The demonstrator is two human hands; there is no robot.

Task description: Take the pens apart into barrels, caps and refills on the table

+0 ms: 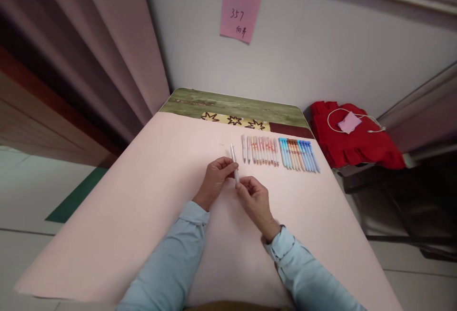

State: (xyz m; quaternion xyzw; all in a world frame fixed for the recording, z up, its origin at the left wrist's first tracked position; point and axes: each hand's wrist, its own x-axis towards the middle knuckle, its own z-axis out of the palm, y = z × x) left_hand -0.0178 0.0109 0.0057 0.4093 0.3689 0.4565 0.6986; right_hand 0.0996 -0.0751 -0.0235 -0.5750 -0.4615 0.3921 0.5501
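A pale, slim pen point(233, 155) is held upright and slightly tilted over the table. My left hand point(215, 177) pinches it around the middle, and my right hand point(254, 198) grips its lower end between thumb and fingers. Just to the right lie two whitish pens point(246, 149) side by side. Beyond them is a row of pens with clear and reddish patterned barrels point(264, 150). Farther right, light blue, brown and darker blue pens point(299, 155) lie close together in another row.
A pale pink cover point(150, 196) lies over the table, whose green wood-patterned far end point(232, 100) shows. A pink note point(240, 13) hangs on the wall. At right, a red cloth point(330, 139) carries a white cable and a pink paper point(350, 123). A curtain point(117, 30) hangs at left.
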